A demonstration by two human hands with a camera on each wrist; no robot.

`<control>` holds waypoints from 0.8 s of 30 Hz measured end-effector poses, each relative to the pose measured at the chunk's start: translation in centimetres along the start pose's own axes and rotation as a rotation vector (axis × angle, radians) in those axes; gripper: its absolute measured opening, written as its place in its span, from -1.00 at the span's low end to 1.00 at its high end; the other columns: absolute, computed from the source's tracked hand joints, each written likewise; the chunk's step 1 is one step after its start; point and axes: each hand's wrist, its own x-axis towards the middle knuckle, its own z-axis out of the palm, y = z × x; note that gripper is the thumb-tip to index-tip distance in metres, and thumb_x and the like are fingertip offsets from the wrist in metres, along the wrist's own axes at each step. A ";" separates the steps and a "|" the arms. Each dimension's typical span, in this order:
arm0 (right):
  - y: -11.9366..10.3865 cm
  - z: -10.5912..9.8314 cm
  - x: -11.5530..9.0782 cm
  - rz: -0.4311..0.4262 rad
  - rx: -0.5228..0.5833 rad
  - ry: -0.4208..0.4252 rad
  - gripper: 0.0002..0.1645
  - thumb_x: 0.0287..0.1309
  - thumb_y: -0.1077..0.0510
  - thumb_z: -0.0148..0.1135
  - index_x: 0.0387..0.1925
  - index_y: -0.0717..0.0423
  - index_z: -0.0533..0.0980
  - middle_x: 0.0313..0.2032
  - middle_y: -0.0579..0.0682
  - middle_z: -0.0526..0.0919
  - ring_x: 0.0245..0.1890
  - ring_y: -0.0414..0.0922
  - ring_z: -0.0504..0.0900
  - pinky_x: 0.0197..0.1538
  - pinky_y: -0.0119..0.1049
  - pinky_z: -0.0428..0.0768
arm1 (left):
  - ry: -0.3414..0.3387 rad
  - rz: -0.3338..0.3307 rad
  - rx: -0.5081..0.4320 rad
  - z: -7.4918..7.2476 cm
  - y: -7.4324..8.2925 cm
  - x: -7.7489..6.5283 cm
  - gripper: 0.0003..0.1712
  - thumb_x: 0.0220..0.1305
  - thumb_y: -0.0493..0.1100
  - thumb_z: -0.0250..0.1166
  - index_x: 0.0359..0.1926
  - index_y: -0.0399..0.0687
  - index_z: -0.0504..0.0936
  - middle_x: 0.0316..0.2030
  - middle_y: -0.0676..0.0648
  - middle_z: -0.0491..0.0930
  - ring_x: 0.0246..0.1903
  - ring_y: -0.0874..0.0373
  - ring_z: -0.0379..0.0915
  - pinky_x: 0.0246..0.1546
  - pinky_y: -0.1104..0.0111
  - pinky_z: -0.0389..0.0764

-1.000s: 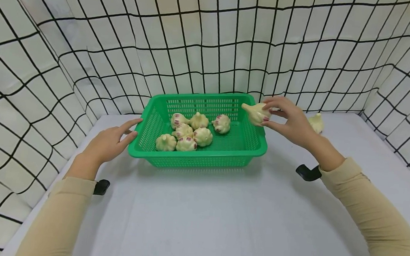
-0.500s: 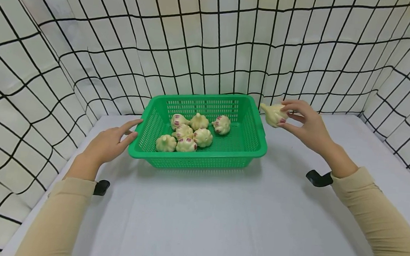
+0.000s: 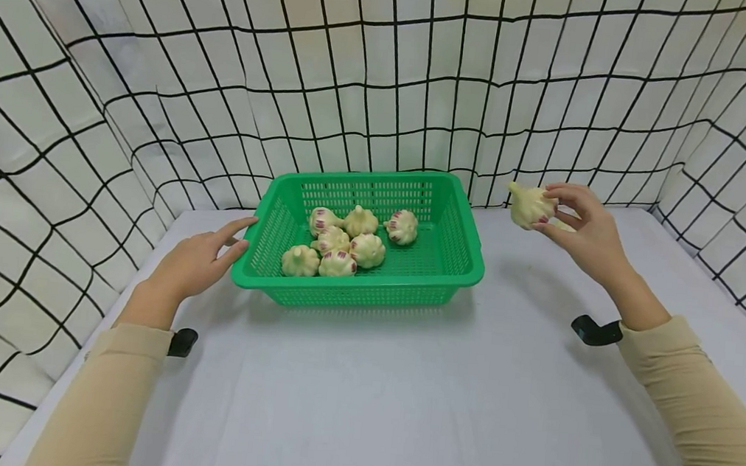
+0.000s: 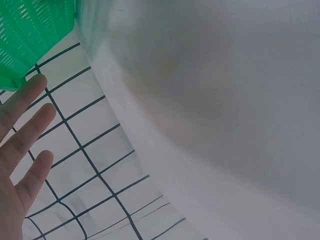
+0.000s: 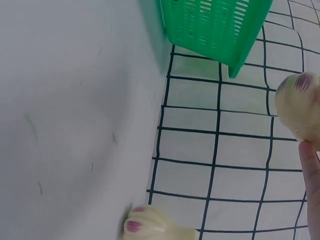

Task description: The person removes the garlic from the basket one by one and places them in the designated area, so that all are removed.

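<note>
My right hand (image 3: pixel 589 233) pinches a garlic bulb (image 3: pixel 532 206) between thumb and fingers, held up to the right of the green plastic basket (image 3: pixel 368 289). In the right wrist view, that bulb (image 5: pixel 300 105) shows purple streaks near a fingertip. Another garlic bulb (image 5: pixel 155 225) lies on the table below; in the head view my right hand mostly covers it. Several garlic bulbs (image 3: pixel 332 241) sit in the basket, mainly in its left half. My left hand (image 3: pixel 193 262) touches the basket's left rim, its fingers extended; the left wrist view shows those fingers (image 4: pixel 30 125) spread.
Black wire grid panels (image 3: pixel 386 86) backed with white sheeting enclose the table at the back and both sides. A white cloth (image 3: pixel 358 402) covers the table. The basket stands near the back panel.
My right hand has carried the garlic bulb rightward, from over the basket's right end to beside it, above the bulb on the table. My left hand stays at the rim.
</note>
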 end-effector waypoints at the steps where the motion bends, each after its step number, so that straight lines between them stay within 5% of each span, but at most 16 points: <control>1: 0.1 -0.1 0.0 0.004 0.001 0.006 -0.39 0.06 0.60 0.38 0.18 0.47 0.44 0.17 -0.14 0.43 0.23 -0.30 0.43 0.20 -0.54 0.47 | 0.000 0.001 0.001 0.0 0.0 0.0 -0.28 0.63 0.27 -0.22 0.61 0.05 0.10 0.09 -0.46 0.58 0.07 -0.42 0.51 0.01 -0.31 0.49; 11: 1.4 -2.1 -0.6 0.054 0.013 0.067 -0.36 0.14 0.57 0.34 0.26 0.39 0.44 0.12 -0.28 0.42 0.23 -0.28 0.44 0.17 -0.55 0.48 | 0.004 0.002 0.007 0.0 0.0 0.0 -0.28 0.63 0.28 -0.22 0.61 0.06 0.10 0.08 -0.47 0.58 0.06 -0.42 0.52 0.01 -0.31 0.49; 24: 3.7 -4.2 -1.4 0.226 -0.035 0.141 -0.32 0.21 0.45 0.37 0.34 0.25 0.38 0.19 -0.29 0.32 0.25 -0.25 0.46 0.20 -0.54 0.46 | 0.000 0.004 0.007 -0.1 0.0 0.0 -0.29 0.64 0.26 -0.22 0.61 0.06 0.10 0.08 -0.46 0.59 0.04 -0.41 0.53 -0.01 -0.30 0.50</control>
